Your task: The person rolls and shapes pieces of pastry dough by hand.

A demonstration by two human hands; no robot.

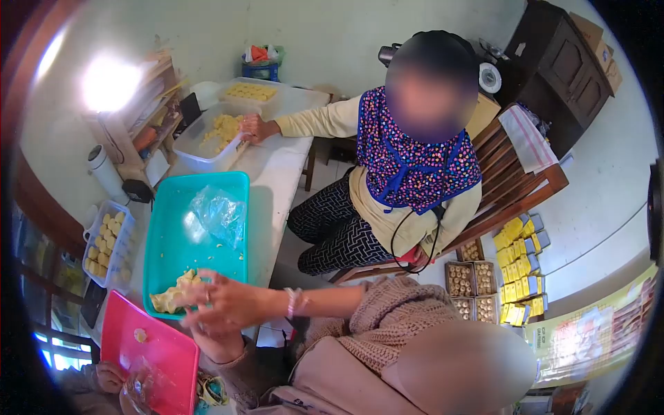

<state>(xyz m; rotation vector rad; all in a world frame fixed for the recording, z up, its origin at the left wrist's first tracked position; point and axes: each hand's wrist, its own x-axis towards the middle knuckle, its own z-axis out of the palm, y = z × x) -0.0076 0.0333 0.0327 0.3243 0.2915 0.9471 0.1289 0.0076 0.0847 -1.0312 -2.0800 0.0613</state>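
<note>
At the lower left, my left hand [109, 377] is at the edge of a pink tray [162, 346], its fingers curled. What they hold, if anything, I cannot make out. My right hand [133, 398] is partly cut off by the bottom edge and looks closed on a crumpled clear plastic bag [142, 375] over the tray. A small pale yellow dough piece [140, 335] lies in the tray. Beyond it, the hands [214, 297] of a person in a brown knit sweater are at a lump of yellow dough [173, 294] in a turquoise tray [238, 266].
Another person's hand [257, 128] touches a clear tub [190, 158] of yellow dough. A tub of shaped pieces [252, 90] stands behind it. A box of round pieces [105, 242] stands left of the turquoise tray, which also holds a clear plastic sheet [216, 211].
</note>
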